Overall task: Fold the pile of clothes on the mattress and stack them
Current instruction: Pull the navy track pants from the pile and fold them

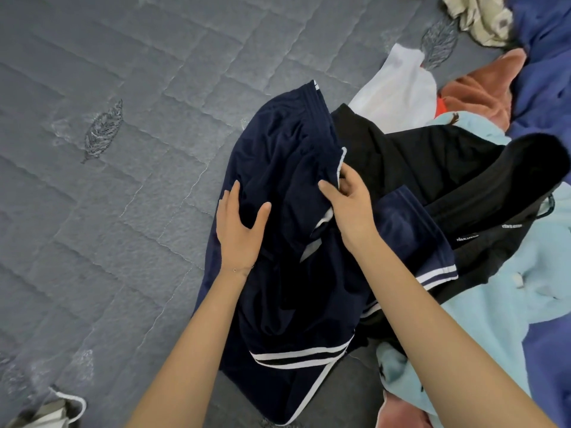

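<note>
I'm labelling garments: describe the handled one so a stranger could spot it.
On the grey quilted mattress, at the left edge of the clothes pile, lies a navy garment. Unlike the black garment beside it, it has white hem stripes.

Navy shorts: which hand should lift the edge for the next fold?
Probably right: the right hand pinches the navy shorts at an edge; the left hand lies flat on them.

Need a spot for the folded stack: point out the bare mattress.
Free: the grey mattress left of and beyond the navy garment. Crowded: right of it, where the black garment, white cloth and light blue fleece overlap.
</note>
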The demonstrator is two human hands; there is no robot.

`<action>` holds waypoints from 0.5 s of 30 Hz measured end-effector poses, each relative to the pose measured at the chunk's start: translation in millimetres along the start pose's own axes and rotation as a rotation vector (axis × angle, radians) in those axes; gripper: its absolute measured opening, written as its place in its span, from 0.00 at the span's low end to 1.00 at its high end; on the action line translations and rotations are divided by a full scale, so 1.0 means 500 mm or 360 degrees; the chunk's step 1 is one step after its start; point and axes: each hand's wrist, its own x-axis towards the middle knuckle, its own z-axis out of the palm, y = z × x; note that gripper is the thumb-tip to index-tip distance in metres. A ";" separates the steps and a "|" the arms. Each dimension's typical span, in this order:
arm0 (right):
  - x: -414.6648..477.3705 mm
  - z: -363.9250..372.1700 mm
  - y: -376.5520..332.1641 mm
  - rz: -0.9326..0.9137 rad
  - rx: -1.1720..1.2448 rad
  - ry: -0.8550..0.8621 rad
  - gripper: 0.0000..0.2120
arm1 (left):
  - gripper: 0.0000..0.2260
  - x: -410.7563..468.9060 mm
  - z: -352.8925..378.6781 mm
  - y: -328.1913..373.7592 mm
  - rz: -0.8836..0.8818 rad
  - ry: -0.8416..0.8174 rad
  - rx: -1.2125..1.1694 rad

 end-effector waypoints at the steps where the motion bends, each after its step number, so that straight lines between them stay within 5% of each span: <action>1: -0.019 -0.001 -0.010 0.0034 0.0047 -0.0111 0.17 | 0.34 -0.001 -0.002 0.008 0.0013 -0.0009 0.0000; 8: -0.125 -0.023 -0.085 0.0323 0.0178 -0.0692 0.16 | 0.23 -0.065 -0.054 0.148 0.0372 -0.0306 -0.0200; 15: -0.229 0.015 -0.204 0.0298 -0.0026 -0.0659 0.12 | 0.18 -0.089 -0.152 0.275 0.0298 -0.0971 -0.0422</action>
